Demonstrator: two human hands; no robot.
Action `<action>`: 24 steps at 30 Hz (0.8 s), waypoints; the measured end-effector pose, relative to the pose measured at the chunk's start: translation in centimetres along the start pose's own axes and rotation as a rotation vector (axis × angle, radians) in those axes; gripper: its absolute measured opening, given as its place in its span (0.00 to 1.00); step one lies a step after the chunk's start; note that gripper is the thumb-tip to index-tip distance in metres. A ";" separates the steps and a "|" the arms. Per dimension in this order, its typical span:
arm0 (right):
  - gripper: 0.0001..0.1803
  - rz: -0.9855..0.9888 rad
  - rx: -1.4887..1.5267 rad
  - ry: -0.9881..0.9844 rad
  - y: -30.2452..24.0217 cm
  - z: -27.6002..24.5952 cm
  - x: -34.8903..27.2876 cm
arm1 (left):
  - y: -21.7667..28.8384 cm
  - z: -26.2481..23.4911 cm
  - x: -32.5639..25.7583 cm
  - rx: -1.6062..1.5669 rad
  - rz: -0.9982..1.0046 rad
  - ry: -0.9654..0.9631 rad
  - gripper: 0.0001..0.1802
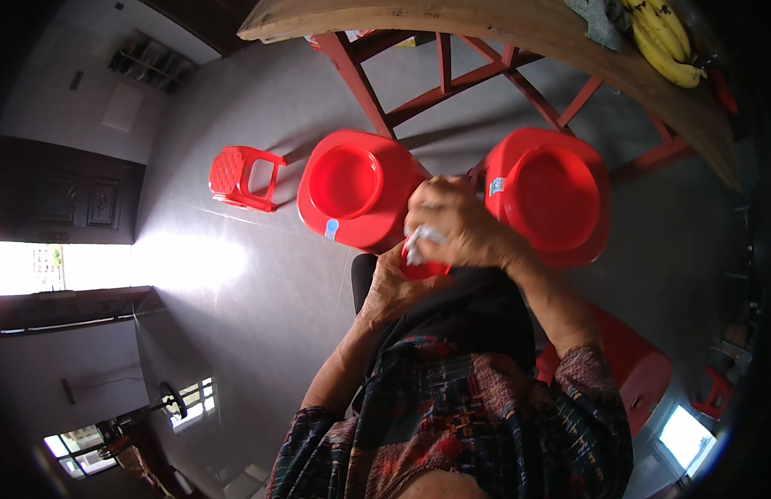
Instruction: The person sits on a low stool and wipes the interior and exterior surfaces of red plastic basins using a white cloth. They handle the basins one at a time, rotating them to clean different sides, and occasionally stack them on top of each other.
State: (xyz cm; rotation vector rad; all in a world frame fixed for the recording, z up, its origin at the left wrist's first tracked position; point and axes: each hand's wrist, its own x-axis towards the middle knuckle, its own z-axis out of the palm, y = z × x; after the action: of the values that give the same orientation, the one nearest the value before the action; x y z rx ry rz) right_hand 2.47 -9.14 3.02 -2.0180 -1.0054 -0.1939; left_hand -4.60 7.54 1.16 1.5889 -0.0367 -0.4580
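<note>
"Where was the small red container (432,271)?"
"Over the lap (477,303), gripped by the left hand (390,283); the right hand's (453,219) curled fingers clutched a white wad (414,249) at it."
"Anything ahead?"
"A red basin (345,183) on one red stool (394,218), a second basin (556,195) rightward."

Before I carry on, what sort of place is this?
Probably a room in a home, though I can't be certain: there are bananas on a wooden table, a small red stool and a dark panelled door.
</note>
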 end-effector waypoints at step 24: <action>0.11 0.545 0.364 0.360 1.1 -0.4 0.2 | -1.5 -1.0 -1.6 -0.010 0.258 0.035 0.14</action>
State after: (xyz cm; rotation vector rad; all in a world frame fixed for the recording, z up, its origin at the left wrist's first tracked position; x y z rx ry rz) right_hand 3.50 -9.62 2.67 -1.7612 -0.2255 -0.0673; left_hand -6.13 9.06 0.09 1.5564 -0.2097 -0.2287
